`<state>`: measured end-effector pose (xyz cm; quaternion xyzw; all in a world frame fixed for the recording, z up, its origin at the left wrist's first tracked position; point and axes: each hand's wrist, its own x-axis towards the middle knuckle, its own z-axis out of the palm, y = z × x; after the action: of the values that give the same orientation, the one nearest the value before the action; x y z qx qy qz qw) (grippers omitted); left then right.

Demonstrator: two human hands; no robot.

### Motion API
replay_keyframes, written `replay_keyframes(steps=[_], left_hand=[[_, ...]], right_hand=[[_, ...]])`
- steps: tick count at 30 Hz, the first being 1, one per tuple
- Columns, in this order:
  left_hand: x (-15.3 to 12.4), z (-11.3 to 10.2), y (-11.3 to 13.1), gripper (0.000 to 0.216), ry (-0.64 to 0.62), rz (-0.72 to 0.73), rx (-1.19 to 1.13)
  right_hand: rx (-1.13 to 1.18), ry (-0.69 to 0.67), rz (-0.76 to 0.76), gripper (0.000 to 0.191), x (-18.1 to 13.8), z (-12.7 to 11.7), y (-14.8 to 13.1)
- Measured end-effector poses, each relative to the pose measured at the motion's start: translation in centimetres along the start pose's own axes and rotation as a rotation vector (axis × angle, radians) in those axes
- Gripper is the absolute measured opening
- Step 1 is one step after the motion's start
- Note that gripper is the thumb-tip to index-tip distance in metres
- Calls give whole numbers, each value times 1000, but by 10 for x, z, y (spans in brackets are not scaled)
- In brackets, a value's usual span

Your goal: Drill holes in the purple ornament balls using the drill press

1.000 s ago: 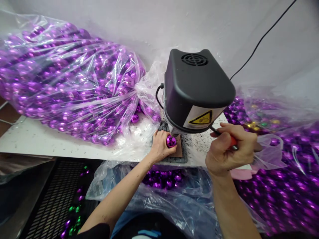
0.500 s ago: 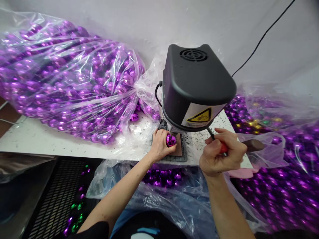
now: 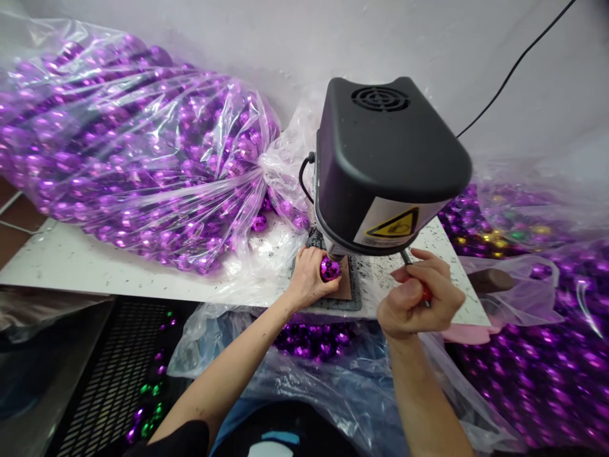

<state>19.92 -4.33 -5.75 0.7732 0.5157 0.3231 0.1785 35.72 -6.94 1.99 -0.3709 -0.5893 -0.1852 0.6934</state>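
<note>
A shiny purple ball (image 3: 330, 269) is pinched in the fingers of my left hand (image 3: 311, 274), just above a brown pad on the dark base plate (image 3: 354, 295). Over it stands a black bench machine (image 3: 394, 152) with a yellow warning label (image 3: 394, 223); its housing hides the spot where tool and ball meet. On the right side, my right hand (image 3: 421, 295) is closed around the machine's lever (image 3: 425, 293), whose red grip shows between the fingers.
A large clear bag of purple balls (image 3: 137, 152) leans at the left on the white table (image 3: 95, 270). More purple balls (image 3: 537, 374) lie in plastic at the right. My lap holds a plastic bag (image 3: 304, 381) with purple balls. Dark specks dot the tabletop.
The view has shifted slightly, so the machine sits a little farther right and larger. My right hand, with the lever, has moved slightly left relative to the machine. My left hand still holds the ball.
</note>
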Motion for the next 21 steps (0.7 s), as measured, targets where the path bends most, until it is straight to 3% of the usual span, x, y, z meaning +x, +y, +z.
replay_keyframes(steps=[7,15,18,21], left_hand=[[0,1,-1,33,16,3,-15],[1,-2,1,35,14,1,-49],[0,-1,1,35,4,-7,-47],[1,0,0,37,-9,-17,-45]], right_hand=[[-3,-22,51,7,-3,-2,-1],[3,-53,92,12,-31,-2,8],[24,-33,68,12,-12,-5,4],[-121,-49,87,14,39,-2,-3]])
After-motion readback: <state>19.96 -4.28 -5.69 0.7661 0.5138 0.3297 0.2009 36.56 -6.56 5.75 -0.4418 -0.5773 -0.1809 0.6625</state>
